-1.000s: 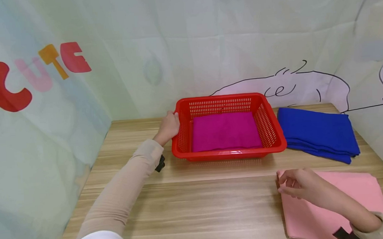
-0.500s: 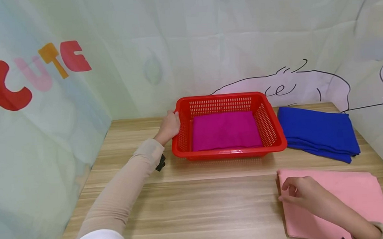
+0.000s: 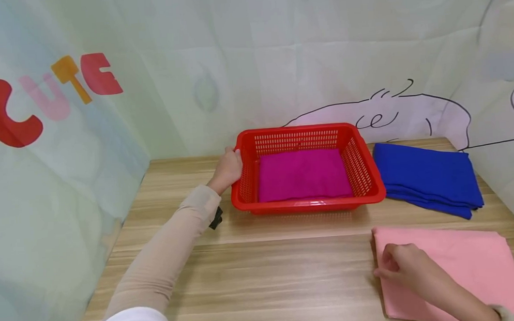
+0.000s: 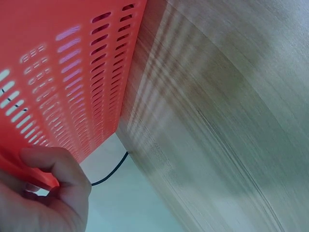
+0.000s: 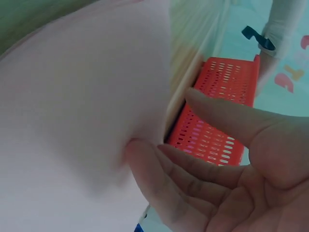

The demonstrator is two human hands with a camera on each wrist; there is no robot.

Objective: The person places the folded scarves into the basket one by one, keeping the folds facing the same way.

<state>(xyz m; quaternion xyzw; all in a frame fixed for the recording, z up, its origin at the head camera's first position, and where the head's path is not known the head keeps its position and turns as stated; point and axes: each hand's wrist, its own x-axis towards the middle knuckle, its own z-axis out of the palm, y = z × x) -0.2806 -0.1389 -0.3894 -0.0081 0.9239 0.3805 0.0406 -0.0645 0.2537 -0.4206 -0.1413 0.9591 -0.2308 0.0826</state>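
A red plastic basket (image 3: 316, 204) with slotted walls stands at the back of the table. Its left rim is gripped by my left hand (image 3: 227, 169); the thumb curls over that rim in the left wrist view. Inside the basket lies a folded magenta cloth (image 3: 303, 176). My right hand (image 3: 413, 271) is over the left part of a folded pink cloth (image 3: 467, 261) at the front right. In the right wrist view its thumb stands apart from the loosely bent fingers, and a fingertip (image 5: 137, 147) is at the cloth's surface, with nothing held.
To the right of the basket, a folded blue cloth (image 3: 428, 178) lies behind the pink one. The wooden table (image 3: 280, 275) meets a printed curtain (image 3: 252, 73) at the back and both sides. A dark cable (image 4: 113, 171) hangs beyond the table's edge.
My right hand has shifted slightly toward the near side over the pink cloth. The left hand keeps its hold on the basket rim, and the basket and cloths stay in place.
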